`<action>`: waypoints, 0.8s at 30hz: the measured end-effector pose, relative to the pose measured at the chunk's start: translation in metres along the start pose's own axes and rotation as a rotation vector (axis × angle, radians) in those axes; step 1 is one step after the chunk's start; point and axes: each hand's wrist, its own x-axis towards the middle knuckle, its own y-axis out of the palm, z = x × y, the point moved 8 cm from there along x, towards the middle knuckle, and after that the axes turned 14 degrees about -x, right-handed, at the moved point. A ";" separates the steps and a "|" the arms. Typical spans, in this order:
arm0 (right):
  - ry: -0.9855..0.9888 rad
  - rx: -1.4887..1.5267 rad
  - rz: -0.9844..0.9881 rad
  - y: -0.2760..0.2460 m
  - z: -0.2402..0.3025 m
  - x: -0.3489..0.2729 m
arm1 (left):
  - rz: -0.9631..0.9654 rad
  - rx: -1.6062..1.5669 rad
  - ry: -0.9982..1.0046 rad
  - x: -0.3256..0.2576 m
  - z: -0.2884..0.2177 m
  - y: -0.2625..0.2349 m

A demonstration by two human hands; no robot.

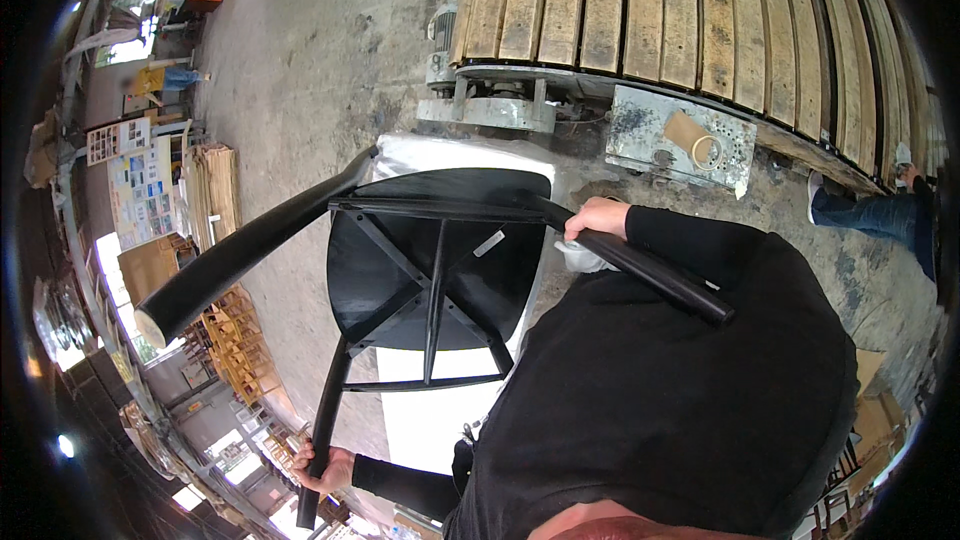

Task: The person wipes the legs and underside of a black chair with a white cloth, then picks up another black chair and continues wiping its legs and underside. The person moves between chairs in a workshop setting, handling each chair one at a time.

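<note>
A black wooden chair (pixel 480 285) lies with its seat's underside showing, crossed by braces and bearing a small white label. Its legs stick out, the thick far-left one ending in a pale, bare tip. Beneath it is a white surface (pixel 410 430). At the lower left, my left hand (pixel 325 468) is wrapped round one chair leg near its end. My right hand (pixel 600 218) grips another leg close to the seat, and this leg runs back across my black top. Just below the right hand sits a white crumpled thing (pixel 585 258) that I cannot make out.
A wood-slatted conveyor (pixel 645 10) stands ahead, with a motor (pixel 442 30) beside it. On a metal box (pixel 640 145) lie a tape roll (pixel 706 152) and brown cardboard (pixel 685 128). Another person (pixel 870 215) stands at the right. Wooden chairs (pixel 240 345) are stacked at the left.
</note>
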 end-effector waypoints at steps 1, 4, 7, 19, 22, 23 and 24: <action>0.001 0.012 0.012 0.001 0.000 0.000 | -0.009 0.018 0.005 -0.001 0.000 -0.001; 0.024 0.024 0.040 0.003 -0.002 0.004 | 0.004 0.040 0.001 -0.001 0.001 0.000; 0.027 0.042 0.049 0.004 -0.002 0.009 | -0.039 0.045 0.015 0.000 0.002 -0.004; 0.044 0.055 0.019 0.003 -0.009 0.016 | -0.003 0.058 0.019 0.001 0.006 -0.009; 0.046 0.070 0.035 0.004 -0.008 0.020 | 0.016 0.090 0.038 0.001 0.007 -0.009; 0.046 0.069 0.029 0.004 -0.007 0.021 | 0.014 0.091 0.047 0.002 0.007 -0.010; 0.077 0.048 0.008 0.003 -0.010 0.021 | -0.072 0.112 0.060 0.002 0.005 -0.017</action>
